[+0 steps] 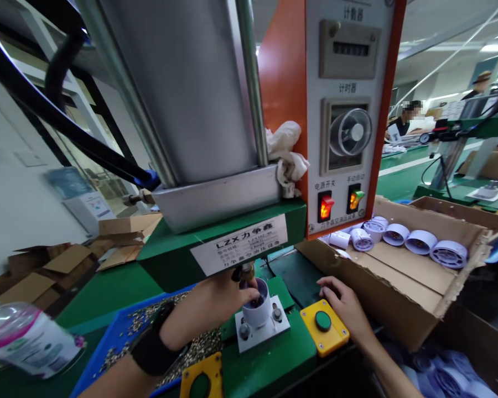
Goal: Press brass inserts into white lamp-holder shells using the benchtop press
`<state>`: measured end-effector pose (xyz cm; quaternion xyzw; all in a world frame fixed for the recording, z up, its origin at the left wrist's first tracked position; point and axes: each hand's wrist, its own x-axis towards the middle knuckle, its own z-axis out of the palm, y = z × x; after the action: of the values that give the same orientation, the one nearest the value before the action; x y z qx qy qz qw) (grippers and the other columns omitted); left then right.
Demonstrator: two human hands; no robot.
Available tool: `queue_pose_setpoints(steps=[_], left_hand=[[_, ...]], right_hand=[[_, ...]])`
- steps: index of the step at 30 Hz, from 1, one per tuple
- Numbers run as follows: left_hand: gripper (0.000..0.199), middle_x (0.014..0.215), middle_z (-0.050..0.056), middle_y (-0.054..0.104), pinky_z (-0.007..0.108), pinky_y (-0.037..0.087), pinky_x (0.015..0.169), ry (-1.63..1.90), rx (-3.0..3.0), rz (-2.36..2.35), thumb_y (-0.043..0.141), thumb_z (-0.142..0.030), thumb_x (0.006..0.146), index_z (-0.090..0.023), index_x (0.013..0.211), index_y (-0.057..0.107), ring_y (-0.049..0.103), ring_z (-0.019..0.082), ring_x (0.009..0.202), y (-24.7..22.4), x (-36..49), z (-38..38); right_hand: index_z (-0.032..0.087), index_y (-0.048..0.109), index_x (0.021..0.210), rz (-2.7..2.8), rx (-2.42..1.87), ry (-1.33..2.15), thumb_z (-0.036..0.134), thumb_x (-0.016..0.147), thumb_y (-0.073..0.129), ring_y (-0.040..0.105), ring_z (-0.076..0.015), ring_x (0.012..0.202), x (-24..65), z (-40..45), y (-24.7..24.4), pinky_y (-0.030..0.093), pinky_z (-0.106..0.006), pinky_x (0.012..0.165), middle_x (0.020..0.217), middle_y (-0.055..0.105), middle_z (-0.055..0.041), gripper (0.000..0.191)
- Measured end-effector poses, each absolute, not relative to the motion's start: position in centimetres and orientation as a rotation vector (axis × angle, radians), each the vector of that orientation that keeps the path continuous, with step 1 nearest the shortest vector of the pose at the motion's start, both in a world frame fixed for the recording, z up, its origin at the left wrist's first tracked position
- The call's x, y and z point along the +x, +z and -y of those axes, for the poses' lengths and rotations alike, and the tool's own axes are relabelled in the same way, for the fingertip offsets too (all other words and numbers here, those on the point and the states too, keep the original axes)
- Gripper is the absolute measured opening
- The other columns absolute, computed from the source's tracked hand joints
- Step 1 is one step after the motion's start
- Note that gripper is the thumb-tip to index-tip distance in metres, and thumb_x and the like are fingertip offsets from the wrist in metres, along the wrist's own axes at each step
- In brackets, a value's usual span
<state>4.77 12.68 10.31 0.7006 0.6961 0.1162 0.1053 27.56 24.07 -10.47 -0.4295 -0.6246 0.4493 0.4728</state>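
My left hand (219,301), with a black band on its wrist, reaches under the press head. Its thumb dips into a white plastic cup (257,312), and its fingers are drawn together there; anything pinched between them is hidden. The cup stands upright on a bolted metal plate (263,334), below the press rod (245,272). My right hand (343,301) is beside a yellow button box (326,331) with a green button (322,320). Its fingers are loosely bent and apart, holding nothing.
A blue tray (103,345) of small metal parts lies left of the press, near a second yellow button box (199,378) and a plastic bottle (29,340). At right, a cardboard box (410,271) holds several white round parts (421,243). An orange control panel (348,121) hangs above.
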Motion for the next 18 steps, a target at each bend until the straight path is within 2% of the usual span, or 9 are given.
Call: queue_pose_setpoints(steps=[4, 8, 11, 15, 18], left_hand=[[0.022, 0.104, 0.004, 0.065, 0.036, 0.046, 0.09, 0.337, 2.064, -2.011, 0.054, -0.044, 0.082, -0.023, 0.091, 0.058, 0.057, 0.025, 0.107, 10.0, 4.1, -12.6], [0.024, 0.108, 0.004, 0.066, 0.033, 0.047, 0.082, 0.31, 2.04, -1.929, 0.05, -0.042, 0.084, -0.024, 0.097, 0.058, 0.061, 0.022, 0.097, 10.7, 4.4, -12.0], [0.022, 0.105, 0.004, 0.064, 0.033, 0.046, 0.083, 0.308, 1.987, -1.998, 0.052, -0.041, 0.082, -0.023, 0.094, 0.059, 0.062, 0.021, 0.094, 11.0, 4.8, -12.0], [0.016, 0.099, 0.001, 0.064, 0.034, 0.042, 0.092, 0.36, 1.976, -2.007, 0.057, -0.039, 0.08, -0.024, 0.085, 0.061, 0.059, 0.021, 0.1, 10.5, 4.7, -12.7], [0.013, 0.09, -0.001, 0.064, 0.029, 0.045, 0.082, 0.474, 1.88, -1.913, 0.061, -0.037, 0.077, -0.024, 0.078, 0.061, 0.06, 0.017, 0.09, 10.2, 4.6, -13.0]], right_hand=[[0.019, 0.062, 0.092, 1.546, -1.054, 1.103, 0.045, 0.082, 0.047, 0.058, -0.0207, 0.075, 27.6, -24.2, -10.4, 0.043, -0.031, 0.07, 0.077, 0.061, -0.0028, 0.032], [0.019, 0.062, 0.091, 1.556, -1.061, 1.112, 0.046, 0.082, 0.047, 0.057, -0.0208, 0.075, 27.6, -24.3, -10.3, 0.043, -0.032, 0.071, 0.076, 0.06, -0.0026, 0.032], [0.019, 0.062, 0.092, 1.554, -1.061, 1.114, 0.045, 0.081, 0.048, 0.057, -0.021, 0.076, 27.6, -24.3, -10.3, 0.043, -0.032, 0.071, 0.078, 0.061, -0.003, 0.032], [0.018, 0.062, 0.091, 1.544, -1.063, 1.114, 0.046, 0.081, 0.048, 0.057, -0.021, 0.075, 27.6, -24.3, -10.3, 0.043, -0.032, 0.071, 0.077, 0.06, -0.0029, 0.032], [0.018, 0.062, 0.09, 1.54, -1.068, 1.112, 0.046, 0.08, 0.049, 0.057, -0.0209, 0.073, 27.6, -24.2, -10.3, 0.042, -0.033, 0.07, 0.076, 0.06, -0.0028, 0.032]])
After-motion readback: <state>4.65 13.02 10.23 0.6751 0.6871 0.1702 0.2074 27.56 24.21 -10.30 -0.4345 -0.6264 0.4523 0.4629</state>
